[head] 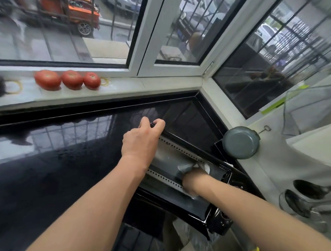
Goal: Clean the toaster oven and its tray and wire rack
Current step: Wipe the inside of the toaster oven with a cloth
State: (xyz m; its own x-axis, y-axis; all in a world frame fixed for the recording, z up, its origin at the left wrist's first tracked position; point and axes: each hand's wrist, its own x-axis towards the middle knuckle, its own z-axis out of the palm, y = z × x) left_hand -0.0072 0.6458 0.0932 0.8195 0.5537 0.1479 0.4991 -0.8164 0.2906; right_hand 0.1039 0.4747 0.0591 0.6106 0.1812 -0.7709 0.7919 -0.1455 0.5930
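A black toaster oven [193, 205] lies tipped on the dark countertop, its open cavity with perforated metal strips facing up. My left hand [141, 137] grips the oven's far top corner, fingers curled over the edge. My right hand [192, 179] reaches down inside the cavity and holds a grey-white cloth [189, 166] against the inner wall; most of that hand is hidden inside. The tray and wire rack are not visible.
Three tomatoes [71, 79] and rubber bands lie on the white window sill. A grey pan lid [240, 143] sits right of the oven. Ladles [308, 198] hang at the right. The glossy black counter [56, 159] stretches left.
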